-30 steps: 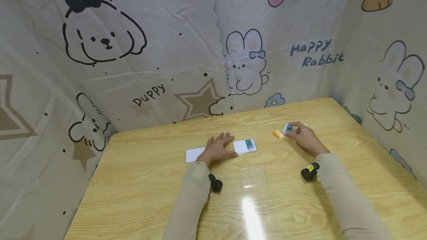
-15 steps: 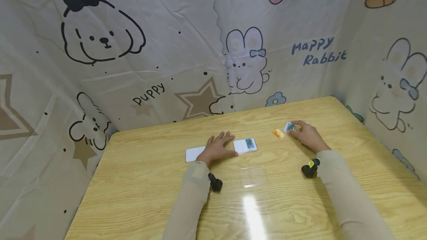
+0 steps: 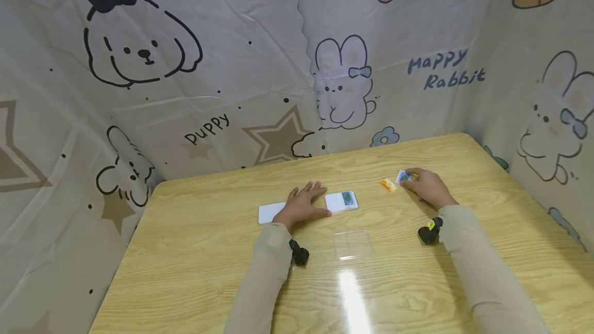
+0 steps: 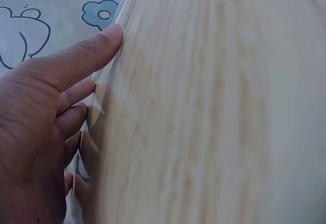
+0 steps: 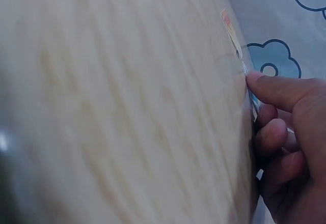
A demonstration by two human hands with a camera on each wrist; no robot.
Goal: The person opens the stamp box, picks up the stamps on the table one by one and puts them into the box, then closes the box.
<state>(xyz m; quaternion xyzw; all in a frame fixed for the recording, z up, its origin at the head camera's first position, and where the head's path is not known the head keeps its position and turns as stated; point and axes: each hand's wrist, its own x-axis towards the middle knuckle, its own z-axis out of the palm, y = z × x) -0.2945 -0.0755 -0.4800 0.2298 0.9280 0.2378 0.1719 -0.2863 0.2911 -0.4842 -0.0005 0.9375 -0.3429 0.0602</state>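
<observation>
In the head view my left hand [image 3: 302,206] lies with fingers spread between two flat pieces. To its left a plain white rectangle [image 3: 270,213] is partly covered by the hand. At its right, the thumb tip is right at the edge of a white rectangular case [image 3: 335,202] with a small blue-green picture card [image 3: 348,199] in its right end. My right hand [image 3: 428,187] pinches another small blue-and-white picture card [image 3: 402,176] between thumb and fingers, low over the table. Just left of that card lies an orange-and-white card [image 3: 387,185]. From the right wrist view, the right hand [image 5: 295,127] shows its other fingers curled under.
A clear plastic lid or tray [image 3: 352,245] lies on the wooden table [image 3: 195,251], nearer me than the white case. Printed cloth walls [image 3: 260,40] stand behind and at both sides of the table.
My right hand has shifted slightly right with its card, leaving a wider gap to the orange card. The left hand holds its place. The head view has tilted slightly.
</observation>
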